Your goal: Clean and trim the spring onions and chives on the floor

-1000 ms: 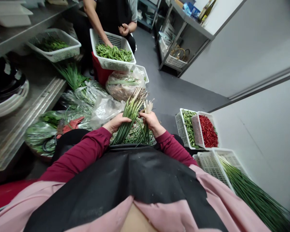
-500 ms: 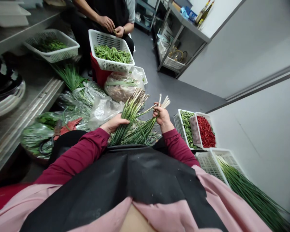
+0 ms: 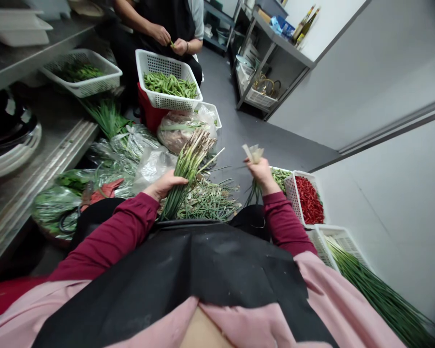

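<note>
- My left hand [image 3: 166,182] is gripping the big scallion bunch [image 3: 188,162] over my lap.
- My right hand [image 3: 261,170] is clenching a few stalks [image 3: 253,153] out to the right. Pinched near their ends, they could be slipping to the floor.
- A white basket [image 3: 155,99] is holding green pods.
- One basket [image 3: 293,191] is holding red chillies [image 3: 310,193], and another basket [image 3: 321,244] is holding long greens [image 3: 377,290].

A loose heap of green trimmings [image 3: 207,200] lies on the grey floor [image 3: 246,135], between the thick green-onion bundle [image 3: 188,164] in the left hand [image 3: 166,183] and the thin stalk bunch [image 3: 253,153] in the right hand [image 3: 261,173]. Right of them sits a white plastic basket of red chillies [image 3: 293,192]; behind, a white lattice basket of green pods [image 3: 166,101].
</note>
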Demonstrator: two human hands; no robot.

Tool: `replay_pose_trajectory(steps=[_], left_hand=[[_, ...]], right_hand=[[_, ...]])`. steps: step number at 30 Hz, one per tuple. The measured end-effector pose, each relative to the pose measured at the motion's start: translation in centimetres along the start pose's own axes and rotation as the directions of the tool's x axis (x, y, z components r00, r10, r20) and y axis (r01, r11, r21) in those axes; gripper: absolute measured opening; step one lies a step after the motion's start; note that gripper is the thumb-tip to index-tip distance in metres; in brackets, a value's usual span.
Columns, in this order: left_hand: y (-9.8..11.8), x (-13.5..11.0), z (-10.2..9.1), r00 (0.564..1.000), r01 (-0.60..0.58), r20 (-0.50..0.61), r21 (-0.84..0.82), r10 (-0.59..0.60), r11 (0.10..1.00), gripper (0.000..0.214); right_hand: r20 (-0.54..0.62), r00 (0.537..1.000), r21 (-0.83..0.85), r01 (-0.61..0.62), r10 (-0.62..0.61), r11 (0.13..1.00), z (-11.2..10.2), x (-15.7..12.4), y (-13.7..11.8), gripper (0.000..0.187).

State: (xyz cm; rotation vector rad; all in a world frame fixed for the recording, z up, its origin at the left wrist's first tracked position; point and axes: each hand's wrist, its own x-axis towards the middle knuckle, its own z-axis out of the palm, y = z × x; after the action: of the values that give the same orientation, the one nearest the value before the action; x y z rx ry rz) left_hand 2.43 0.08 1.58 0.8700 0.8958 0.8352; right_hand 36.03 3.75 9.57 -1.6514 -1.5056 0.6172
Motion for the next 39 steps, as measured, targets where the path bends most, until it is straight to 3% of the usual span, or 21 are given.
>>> replay_pose_trajectory(steps=[2, 3, 6, 8, 12, 15, 22, 25, 29, 32, 35, 37, 39], left_hand=[[0.1, 0.0, 0.0, 1.000, -0.008, 0.004, 0.031, 0.008, 0.999, 0.033], [0.2, -0.1, 0.1, 1.000, -0.016, 0.012, 0.048, 0.015, 0.999, 0.031], [0.1, -0.1, 0.1, 0.998, -0.051, 0.031, 0.107, 0.048, 0.993, 0.029], [0.1, -0.1, 0.1, 0.997, -0.068, 0.039, 0.171, 0.063, 0.983, 0.027], [0.2, -0.1, 0.3, 0.993, -0.106, 0.081, 0.248, 0.088, 0.963, 0.028], [0.4, -0.1, 0.5, 0.992, -0.120, 0.076, 0.253, 0.104, 0.960, 0.029], [0.2, 0.0, 0.2, 0.990, -0.138, 0.075, 0.246, 0.123, 0.959, 0.031], [0.0, 0.0, 0.1, 0.988, -0.147, 0.085, 0.253, 0.130, 0.956, 0.030], [0.0, 0.1, -0.1, 0.989, -0.146, 0.072, 0.270, 0.131, 0.952, 0.028], [0.1, 0.0, -0.3, 0.988, -0.153, 0.061, 0.285, 0.141, 0.946, 0.029], [0.4, -0.2, -0.3, 0.989, -0.150, 0.056, 0.255, 0.140, 0.955, 0.030], [0.6, -0.3, -0.2, 0.991, -0.132, 0.063, 0.220, 0.121, 0.966, 0.028], [0.6, -0.4, -0.1, 0.993, -0.111, 0.063, 0.176, 0.101, 0.978, 0.027]], right_hand=[[0.199, 0.980, 0.032, -0.008, 0.002, 0.999, 3.1, -2.3, 0.0, 0.014], [0.238, 0.971, 0.039, -0.007, -0.003, 0.999, 4.4, -3.4, -0.3, 0.017], [0.166, 0.983, 0.070, 0.063, -0.074, 0.996, 6.6, -5.5, -2.2, 0.022], [0.139, 0.980, 0.088, 0.132, -0.144, 0.987, 6.7, -5.6, -3.9, 0.021], [0.346, 0.923, -0.013, 0.182, -0.167, 0.983, 6.7, -3.9, -6.1, 0.016], [0.453, 0.884, -0.111, 0.181, -0.112, 0.977, 7.1, -3.0, -6.0, 0.012], [0.462, 0.880, -0.065, 0.159, -0.112, 0.985, 7.8, -3.7, -4.4, 0.010], [0.402, 0.905, -0.118, 0.203, -0.140, 0.972, 7.6, -3.7, -3.7, 0.012], [0.115, 0.970, -0.271, 0.239, -0.215, 0.933, 5.8, -2.3, -1.9, 0.018], [-0.121, 0.976, -0.343, 0.129, -0.180, 0.931, 3.7, -0.7, -0.1, 0.015], [-0.285, 0.952, -0.351, 0.000, -0.107, 0.936, 2.3, 0.2, 1.6, 0.015], [-0.300, 0.954, -0.295, -0.088, -0.005, 0.951, 2.4, 0.1, 2.5, 0.016], [-0.161, 0.977, -0.151, -0.165, 0.140, 0.975, 3.3, -0.6, 3.1, 0.020]])
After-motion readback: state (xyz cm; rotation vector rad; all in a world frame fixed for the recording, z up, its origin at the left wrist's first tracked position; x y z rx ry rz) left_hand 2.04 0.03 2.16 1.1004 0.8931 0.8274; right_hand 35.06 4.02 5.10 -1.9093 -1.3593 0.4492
